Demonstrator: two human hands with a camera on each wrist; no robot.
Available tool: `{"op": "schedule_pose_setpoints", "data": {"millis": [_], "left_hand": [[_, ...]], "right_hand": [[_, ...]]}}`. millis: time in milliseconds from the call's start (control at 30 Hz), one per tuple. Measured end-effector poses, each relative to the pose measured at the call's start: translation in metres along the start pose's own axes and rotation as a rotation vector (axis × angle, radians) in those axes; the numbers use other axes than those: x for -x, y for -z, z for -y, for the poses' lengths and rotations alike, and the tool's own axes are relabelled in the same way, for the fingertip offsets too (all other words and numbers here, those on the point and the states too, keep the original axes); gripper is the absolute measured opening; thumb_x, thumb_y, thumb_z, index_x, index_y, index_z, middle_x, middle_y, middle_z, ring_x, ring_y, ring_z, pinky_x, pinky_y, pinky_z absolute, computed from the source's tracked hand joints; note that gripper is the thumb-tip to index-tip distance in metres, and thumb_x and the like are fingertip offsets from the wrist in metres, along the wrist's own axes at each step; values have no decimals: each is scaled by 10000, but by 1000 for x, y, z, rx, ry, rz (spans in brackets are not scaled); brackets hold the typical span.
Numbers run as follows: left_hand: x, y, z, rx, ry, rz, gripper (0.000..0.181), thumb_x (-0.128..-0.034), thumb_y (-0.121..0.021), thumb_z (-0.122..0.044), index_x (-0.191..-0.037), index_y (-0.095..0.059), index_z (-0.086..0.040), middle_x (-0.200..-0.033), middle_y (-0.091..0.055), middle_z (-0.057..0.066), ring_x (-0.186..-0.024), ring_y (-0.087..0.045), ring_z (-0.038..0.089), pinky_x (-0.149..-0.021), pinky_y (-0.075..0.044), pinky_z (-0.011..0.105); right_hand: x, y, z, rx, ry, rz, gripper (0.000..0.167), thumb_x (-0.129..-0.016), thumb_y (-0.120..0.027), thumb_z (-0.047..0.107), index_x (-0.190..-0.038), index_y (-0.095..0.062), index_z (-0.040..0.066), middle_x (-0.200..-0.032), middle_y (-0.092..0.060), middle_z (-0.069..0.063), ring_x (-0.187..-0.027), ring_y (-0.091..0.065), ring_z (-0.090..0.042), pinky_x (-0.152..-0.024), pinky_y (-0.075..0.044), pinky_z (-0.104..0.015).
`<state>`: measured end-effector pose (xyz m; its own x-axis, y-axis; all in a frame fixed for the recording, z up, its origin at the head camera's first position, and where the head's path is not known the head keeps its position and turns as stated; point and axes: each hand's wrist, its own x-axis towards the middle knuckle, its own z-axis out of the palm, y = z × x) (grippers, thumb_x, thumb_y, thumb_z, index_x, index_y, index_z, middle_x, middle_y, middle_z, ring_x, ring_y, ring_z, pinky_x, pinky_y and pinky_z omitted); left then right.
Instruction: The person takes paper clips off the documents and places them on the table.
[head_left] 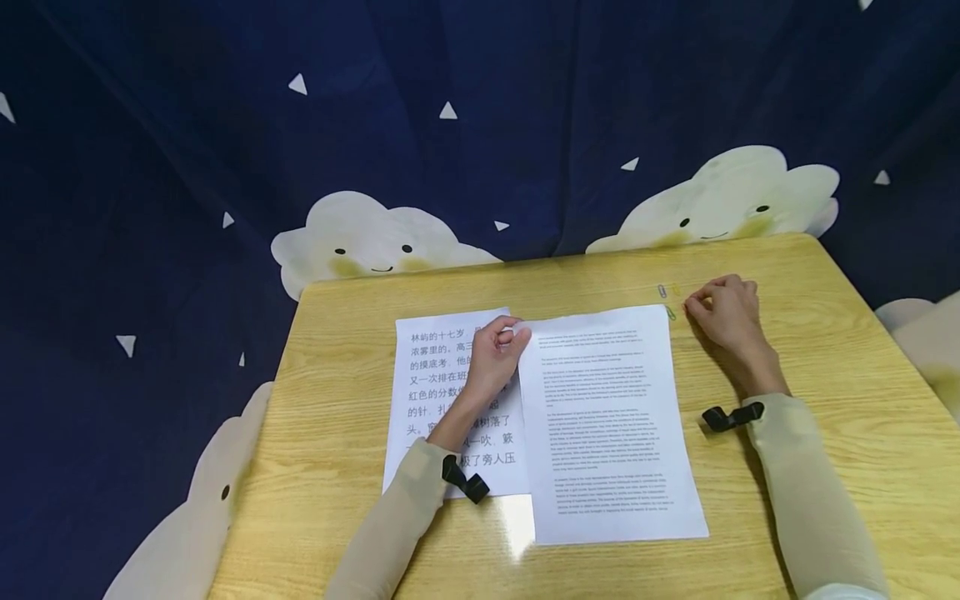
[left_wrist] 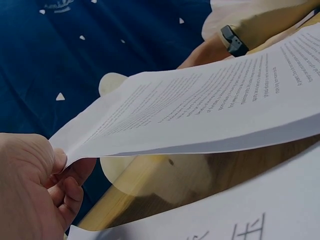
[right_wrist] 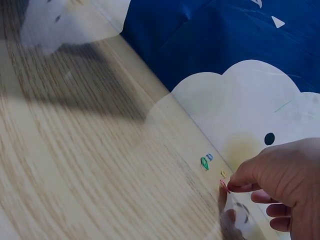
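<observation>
With thumb and fingers, my left hand (head_left: 491, 358) pinches the top left corner of a sheet of paper (head_left: 607, 417) covered in small print. That sheet is lifted off the table, as the left wrist view shows, and its left edge overlaps a second sheet (head_left: 423, 383) with large Chinese characters. My right hand (head_left: 727, 315) is low over the far right of the table. Between its thumb and index fingertips is a pink paper clip (right_wrist: 223, 184). Close by lie a blue paper clip (head_left: 662, 291), a yellow paper clip (head_left: 676, 289) and a green paper clip (right_wrist: 204, 163).
The sheets and clips are on a light wooden table (head_left: 322, 433) with a rounded far corner. Behind it hangs a dark blue curtain (head_left: 525, 125) with white clouds and triangles. Black straps (head_left: 731, 417) are on both wrists.
</observation>
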<state>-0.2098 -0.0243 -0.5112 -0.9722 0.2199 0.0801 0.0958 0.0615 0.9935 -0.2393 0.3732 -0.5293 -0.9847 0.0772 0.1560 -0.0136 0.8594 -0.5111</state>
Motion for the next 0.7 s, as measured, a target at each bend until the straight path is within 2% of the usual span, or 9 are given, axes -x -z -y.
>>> {"op": "schedule_pose_setpoints", "data": {"millis": [33, 133, 233, 267, 333, 467, 700], "left_hand": [[0, -1, 0, -2, 1, -1, 233, -1049, -648, -133, -1250, -662, -16, -884, -775, 160, -485, -544, 368, -421, -357, 187], [0, -2, -1, -8, 7, -7, 229, -1050, -646, -139, -1245, -664, -19, -880, -776, 159, -465, -546, 347, -405, -345, 189], [0, -1, 0, 1, 15, -28, 209, -1043, -652, -131, -1220, -676, -22, -838, -772, 138, -408, -464, 116, -383, -312, 194], [-1, -2, 0, 4, 17, -35, 207, -1042, -654, -133, -1215, -679, -23, -811, -769, 115, -406, -454, 76, -387, -315, 193], [-2, -2, 0, 3, 9, -39, 208, -1038, -653, -122, -1213, -679, -14, -707, -718, 60, -397, -392, 60, -397, -302, 193], [-10, -4, -2, -27, -24, -39, 209, -1029, -655, -94, -1210, -679, 10, -565, -544, -33, -419, -357, 36, -443, -308, 188], [-26, -7, -2, -140, -31, -55, 200, -1015, -676, -83, -1185, -700, 22, -535, -397, -72, -447, -284, 24, -478, -279, 186]], "right_hand": [[0, 1, -1, -7, -2, -2, 283, -1031, -607, 108, -1048, -701, -158, -1221, -497, -349, -1233, -326, -564, -1039, -217, -680], [2, 4, -1, -45, -6, -11, 312, -1042, -572, 123, -1054, -696, -163, -1228, -485, -342, -1231, -319, -557, -1034, -219, -682], [1, 5, 1, -84, 13, -19, 361, -1068, -518, 152, -1094, -687, -166, -1242, -487, -351, -1235, -320, -554, -1037, -216, -684], [1, 5, 2, -97, 21, -22, 370, -1073, -501, 156, -1107, -684, -164, -1245, -487, -353, -1234, -319, -552, -1033, -217, -684], [1, 5, 5, -114, 36, -28, 360, -1076, -495, 156, -1128, -681, -148, -1249, -488, -351, -1229, -320, -547, -1021, -224, -676], [0, 7, 11, -133, 49, -51, 300, -1060, -551, 147, -1122, -677, -118, -1246, -482, -333, -1218, -322, -532, -985, -244, -651], [1, 6, 23, -173, 87, -75, 281, -1056, -576, 144, -1112, -671, -114, -1241, -481, -331, -1208, -331, -526, -950, -262, -642]]}}
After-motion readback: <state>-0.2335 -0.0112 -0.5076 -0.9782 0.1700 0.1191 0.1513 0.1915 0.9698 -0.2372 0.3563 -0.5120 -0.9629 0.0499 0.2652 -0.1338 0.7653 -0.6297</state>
